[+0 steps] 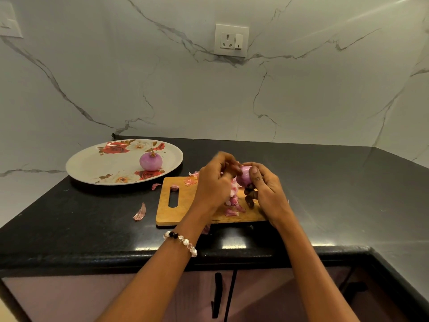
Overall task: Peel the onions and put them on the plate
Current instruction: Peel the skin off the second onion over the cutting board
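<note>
Far left of the grip, a peeled onion (pixel 150 161) sits stem-up on the plate (pixel 92 167). Left hand (pixel 214 182) pinches loose skin; right hand (pixel 267 185) is clamped on the onion in hand (pixel 244 176) above the cutting board (pixel 185 205), its axis unclear.

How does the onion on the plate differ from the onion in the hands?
The onion on the plate rests alone and looks fully peeled; the onion in the hands is held above the cutting board, with skin seemingly still coming off. The plate onion shows whole; the held onion is partly hidden by fingers of the right hand and left hand. Both are purple and round.
</note>
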`<control>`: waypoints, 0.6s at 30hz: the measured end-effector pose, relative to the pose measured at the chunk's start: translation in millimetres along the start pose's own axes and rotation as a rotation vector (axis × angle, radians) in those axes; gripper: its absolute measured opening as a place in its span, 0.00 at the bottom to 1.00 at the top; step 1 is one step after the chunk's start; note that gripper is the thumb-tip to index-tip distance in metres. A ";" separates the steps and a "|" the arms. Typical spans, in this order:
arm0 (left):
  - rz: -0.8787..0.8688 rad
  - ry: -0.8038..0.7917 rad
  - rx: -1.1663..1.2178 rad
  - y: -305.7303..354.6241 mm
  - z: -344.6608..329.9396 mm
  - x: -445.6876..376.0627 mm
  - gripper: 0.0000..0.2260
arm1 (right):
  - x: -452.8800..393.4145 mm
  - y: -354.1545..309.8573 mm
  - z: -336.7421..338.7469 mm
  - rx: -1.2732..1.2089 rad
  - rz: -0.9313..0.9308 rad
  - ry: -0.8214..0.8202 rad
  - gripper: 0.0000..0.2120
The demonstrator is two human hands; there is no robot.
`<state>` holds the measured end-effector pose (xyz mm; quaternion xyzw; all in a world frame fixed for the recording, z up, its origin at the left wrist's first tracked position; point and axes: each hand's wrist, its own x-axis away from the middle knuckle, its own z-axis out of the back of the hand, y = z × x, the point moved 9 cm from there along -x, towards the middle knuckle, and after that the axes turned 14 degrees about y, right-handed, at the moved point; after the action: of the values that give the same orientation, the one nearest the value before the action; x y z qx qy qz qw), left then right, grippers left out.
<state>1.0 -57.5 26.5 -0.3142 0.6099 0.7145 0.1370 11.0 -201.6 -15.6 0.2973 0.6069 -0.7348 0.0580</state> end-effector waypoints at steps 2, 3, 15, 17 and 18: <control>0.175 0.078 0.158 -9.7 7.8 -1.2 0.10 | 0.8 -1.4 1.0 0.036 0.021 0.002 0.12; 0.213 0.112 0.200 -12.1 11.0 -2.0 0.10 | 1.4 -1.9 1.4 0.039 0.023 0.003 0.12; -0.273 0.083 -0.250 7.4 -2.0 1.5 0.04 | -0.5 -4.0 12.6 -0.165 -0.069 0.096 0.11; -0.298 0.091 -0.287 7.1 -3.1 2.2 0.06 | -0.3 -6.9 14.3 -0.209 -0.070 0.108 0.14; -0.291 0.092 -0.291 6.5 -2.6 1.9 0.07 | 0.1 -9.0 14.8 -0.219 -0.067 0.110 0.16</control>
<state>-3.4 -61.8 30.4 -0.4480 0.4541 0.7525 0.1640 1.4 -213.0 -6.6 0.3084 0.6955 -0.6481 0.0322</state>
